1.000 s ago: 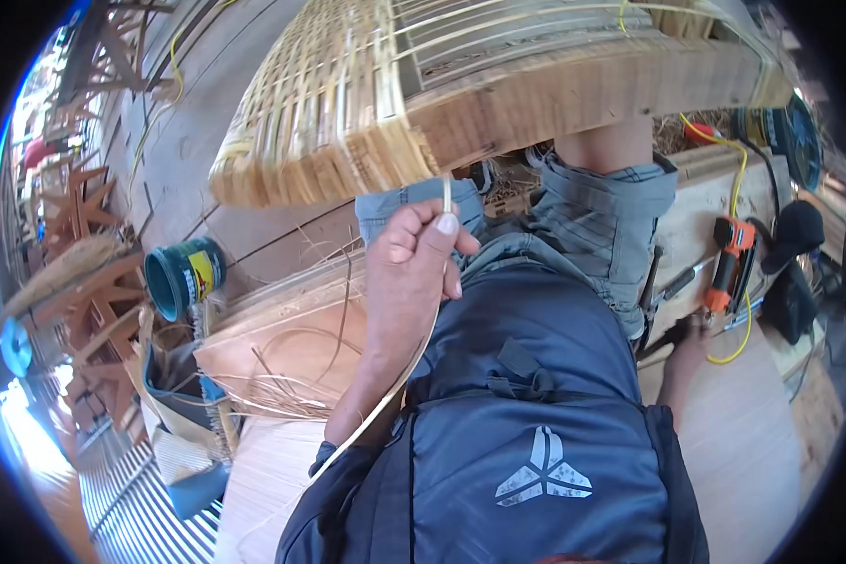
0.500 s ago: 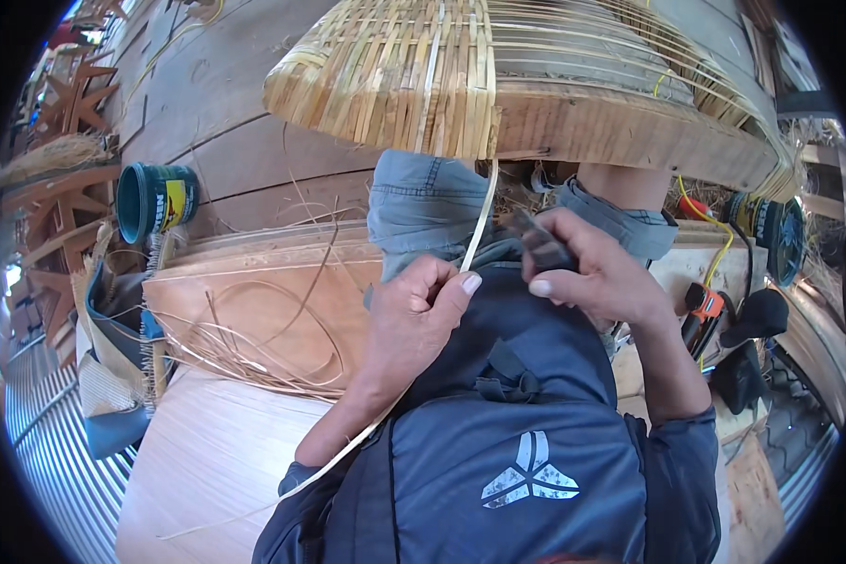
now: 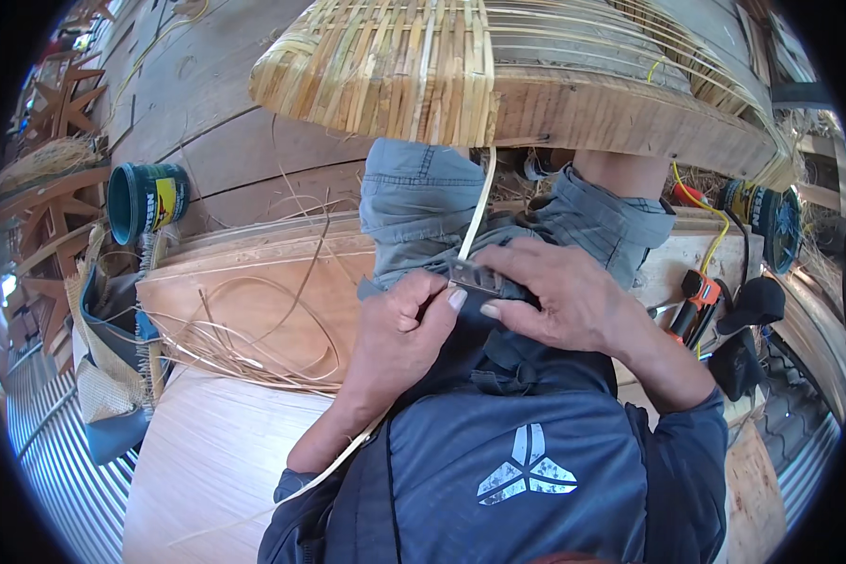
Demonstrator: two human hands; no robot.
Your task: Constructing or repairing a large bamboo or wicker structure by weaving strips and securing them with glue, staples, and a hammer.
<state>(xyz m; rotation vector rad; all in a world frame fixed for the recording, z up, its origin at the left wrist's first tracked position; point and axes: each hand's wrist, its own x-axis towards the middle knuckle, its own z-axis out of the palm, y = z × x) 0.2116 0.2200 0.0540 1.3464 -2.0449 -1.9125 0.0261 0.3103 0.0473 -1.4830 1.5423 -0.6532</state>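
Observation:
A pale thin strip [image 3: 482, 199] runs down from a woven cane panel [image 3: 376, 75] on a wooden frame [image 3: 592, 113] to my left hand [image 3: 404, 329], which is closed in a pinch on it. My right hand [image 3: 555, 305] is closed on a small dark metal tool [image 3: 470, 277], held against the strip right beside my left thumb; its exact kind is unclear. The strip carries on below my left hand along my forearm. Both hands are low over my lap, below the panel.
A plywood board [image 3: 207, 301] with loose strips lies at left, near a green bucket [image 3: 136, 207] and a folded bag [image 3: 108, 367]. At right are an orange-black power tool [image 3: 700, 299], yellow hose [image 3: 724, 226], dark cloth [image 3: 757, 305] and another bucket [image 3: 780, 235]. Wooden star frames [image 3: 66, 113] stand far left.
My right hand has come from the right side to the middle with the dark tool, now set on the strip. My left hand has moved down, still holding the strip.

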